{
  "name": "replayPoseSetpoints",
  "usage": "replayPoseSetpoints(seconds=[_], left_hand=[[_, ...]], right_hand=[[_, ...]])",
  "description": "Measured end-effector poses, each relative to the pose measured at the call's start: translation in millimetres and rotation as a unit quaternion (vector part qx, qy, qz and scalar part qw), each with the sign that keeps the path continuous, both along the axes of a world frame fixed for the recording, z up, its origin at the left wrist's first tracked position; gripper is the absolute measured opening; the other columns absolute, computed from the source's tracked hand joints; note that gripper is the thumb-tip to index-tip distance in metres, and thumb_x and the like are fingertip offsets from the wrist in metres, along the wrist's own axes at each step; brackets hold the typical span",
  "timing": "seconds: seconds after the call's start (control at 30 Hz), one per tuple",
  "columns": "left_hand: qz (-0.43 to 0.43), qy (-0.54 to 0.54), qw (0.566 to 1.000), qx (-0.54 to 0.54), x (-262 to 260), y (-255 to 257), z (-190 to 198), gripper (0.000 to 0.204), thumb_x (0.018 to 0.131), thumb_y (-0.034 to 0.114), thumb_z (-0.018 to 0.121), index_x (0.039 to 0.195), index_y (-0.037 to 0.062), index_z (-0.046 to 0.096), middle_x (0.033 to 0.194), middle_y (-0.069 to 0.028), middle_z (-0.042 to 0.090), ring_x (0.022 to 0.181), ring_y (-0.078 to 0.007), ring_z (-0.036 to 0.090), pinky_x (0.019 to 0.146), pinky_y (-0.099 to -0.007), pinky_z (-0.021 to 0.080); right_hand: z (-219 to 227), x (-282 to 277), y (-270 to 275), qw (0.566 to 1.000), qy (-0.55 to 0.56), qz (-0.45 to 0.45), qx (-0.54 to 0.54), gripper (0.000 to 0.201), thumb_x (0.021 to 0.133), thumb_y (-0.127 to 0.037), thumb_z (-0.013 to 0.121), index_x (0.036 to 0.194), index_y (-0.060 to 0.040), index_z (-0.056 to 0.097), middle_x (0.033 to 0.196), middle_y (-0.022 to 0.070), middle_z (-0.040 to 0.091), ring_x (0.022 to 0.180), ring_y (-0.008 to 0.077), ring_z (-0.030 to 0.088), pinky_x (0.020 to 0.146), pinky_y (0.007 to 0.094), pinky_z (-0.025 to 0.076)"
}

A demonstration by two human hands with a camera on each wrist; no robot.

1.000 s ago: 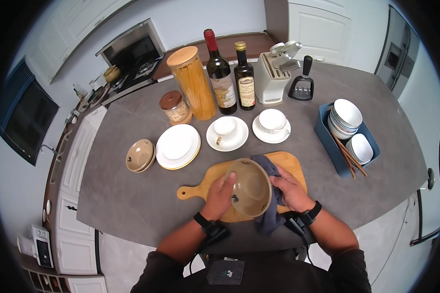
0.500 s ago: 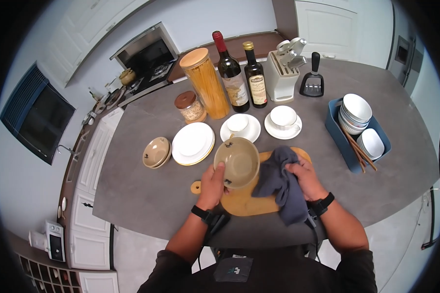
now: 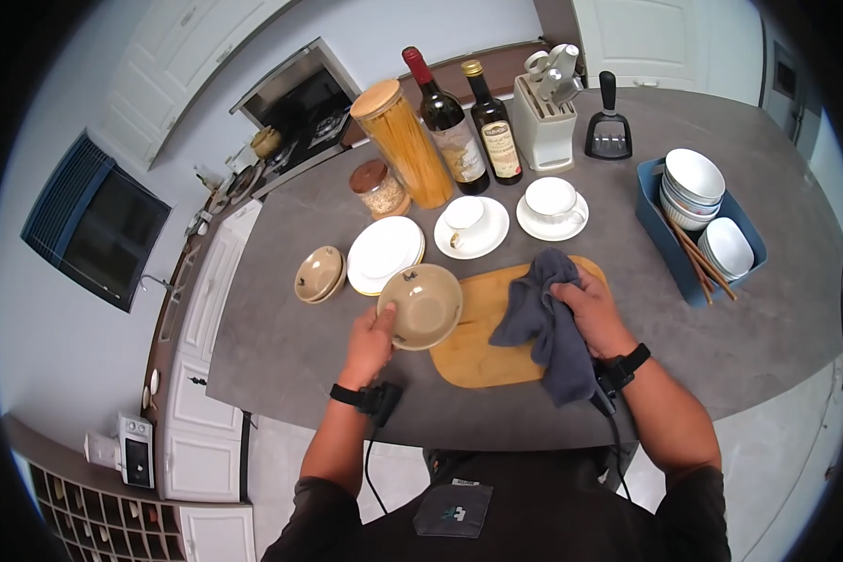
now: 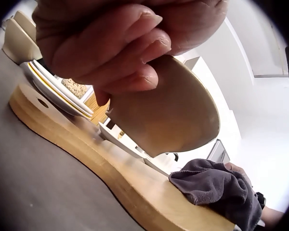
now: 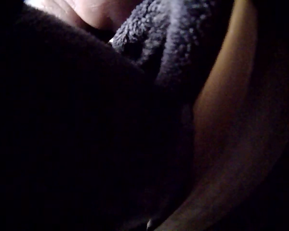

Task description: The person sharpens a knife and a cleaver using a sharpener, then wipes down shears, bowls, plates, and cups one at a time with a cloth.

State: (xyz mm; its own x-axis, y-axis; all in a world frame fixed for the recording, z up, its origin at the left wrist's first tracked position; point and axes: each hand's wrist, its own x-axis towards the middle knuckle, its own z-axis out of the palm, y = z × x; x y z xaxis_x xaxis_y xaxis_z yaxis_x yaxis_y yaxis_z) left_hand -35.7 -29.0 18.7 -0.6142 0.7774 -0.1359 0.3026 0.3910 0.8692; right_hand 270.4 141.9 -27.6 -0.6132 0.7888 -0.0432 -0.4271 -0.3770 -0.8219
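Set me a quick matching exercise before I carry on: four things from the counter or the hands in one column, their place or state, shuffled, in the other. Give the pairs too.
Column 1
1. Brown bowl
2. Gray cloth
3. Chopsticks
4. Pasta jar

Column 2
A. Leaning out over the rim of the blue bin
B. Gripped by the right hand
C. Standing beside the red-capped bottle
D. Held up by the left hand

Right pairs: 1-D, 2-B, 3-A, 4-C
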Motion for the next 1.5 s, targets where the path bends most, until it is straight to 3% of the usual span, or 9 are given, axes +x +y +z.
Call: replayPoseSetpoints(seconds=[0.07, 0.3, 0.67, 0.97, 1.07, 1.5], left_hand=[[-0.02, -0.025, 0.998, -0.048, -4, -2, -2, 0.04, 0.109, 0.039, 0.055, 0.103, 0.0022, 0.069, 0.063, -0.0014, 0.058, 0.042, -0.0075, 0.043, 0.038, -0.0256, 0.032], [-0.021, -0.038, 0.998, -0.049, 19, 0, 8, 0.041, 0.109, 0.039, 0.055, 0.102, 0.0016, 0.07, 0.064, -0.0018, 0.059, 0.043, -0.006, 0.042, 0.039, -0.025, 0.03], [-0.048, -0.028, 0.996, -0.066, 35, 16, 12, 0.041, 0.109, 0.038, 0.057, 0.103, 0.0006, 0.071, 0.066, -0.0002, 0.059, 0.052, -0.0058, 0.048, 0.044, -0.0252, 0.033], [-0.046, -0.059, 0.996, -0.055, 29, 25, 2, 0.044, 0.108, 0.044, 0.059, 0.108, 0.0018, 0.069, 0.063, 0.0008, 0.055, 0.044, -0.006, 0.041, 0.04, -0.0238, 0.032], [-0.033, -0.086, 0.996, 0.007, 6, 25, -24, 0.045, 0.107, 0.046, 0.061, 0.11, 0.0019, 0.068, 0.063, 0.0008, 0.056, 0.045, -0.0059, 0.043, 0.04, -0.0227, 0.035], [0.057, -0.065, 0.995, 0.055, -59, -18, -3, 0.043, 0.107, 0.045, 0.062, 0.11, 0.0026, 0.068, 0.064, 0.0021, 0.056, 0.046, -0.0058, 0.046, 0.042, -0.0222, 0.037]], right_hand=[[4, -1, -2, 1.0, -0.01, -0.013, -0.001, 0.032, 0.1, -0.007, 0.059, 0.13, 0.002, 0.061, 0.109, 0.0042, 0.068, 0.093, 0.0104, 0.067, 0.083, 0.0273, 0.057], [-5, 0, 0, 1.0, -0.007, -0.002, 0.019, 0.032, 0.1, -0.007, 0.059, 0.13, 0.0022, 0.061, 0.108, 0.0042, 0.068, 0.091, 0.0099, 0.066, 0.082, 0.0261, 0.056], [-2, 0, 0, 1.0, -0.018, -0.008, 0.016, 0.036, 0.099, -0.007, 0.061, 0.133, 0.0036, 0.059, 0.11, 0.0063, 0.068, 0.091, 0.0117, 0.067, 0.081, 0.0278, 0.057], [4, 0, -2, 0.999, -0.028, -0.007, 0.015, 0.038, 0.099, -0.007, 0.061, 0.135, 0.0038, 0.058, 0.112, 0.0066, 0.068, 0.093, 0.0114, 0.067, 0.083, 0.0274, 0.057], [0, -1, -1, 0.999, -0.037, -0.007, 0.028, 0.037, 0.099, -0.007, 0.061, 0.135, 0.0039, 0.058, 0.113, 0.0066, 0.068, 0.093, 0.0113, 0.066, 0.084, 0.0272, 0.057], [0, -2, -3, 1.0, -0.024, 0.002, 0.017, 0.034, 0.1, -0.007, 0.061, 0.133, 0.0025, 0.06, 0.111, 0.0048, 0.069, 0.094, 0.0106, 0.067, 0.085, 0.0271, 0.056]])
